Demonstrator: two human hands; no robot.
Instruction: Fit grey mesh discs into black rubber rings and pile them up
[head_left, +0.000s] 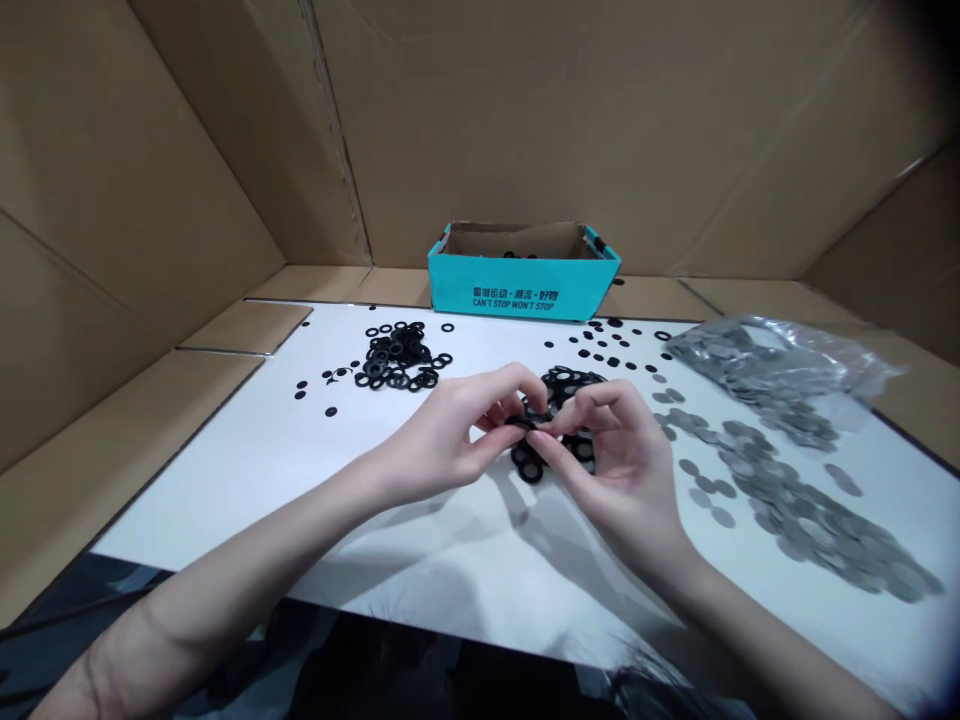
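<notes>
Lettering on the teal cardboard box (pixel 525 290) at top centre reads CAN'T STOP WON'T STOP, beneath a line of Chinese characters. Your left hand (pixel 442 440) and right hand (pixel 615 465) are curled nearly closed, pinching a black washer (pixel 525 423) between their fingertips at centre frame, just above a heap of black washers (pixel 529 462). Grey metal discs (pixel 810 510) lie lower right.

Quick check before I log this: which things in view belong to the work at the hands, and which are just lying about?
In the work: left hand and right hand, both pinching a black ring; the pile of black rings beneath them.

Lying about: a second pile of black rings; small black discs; grey discs; a clear plastic bag of grey discs; a teal cardboard box.
</notes>
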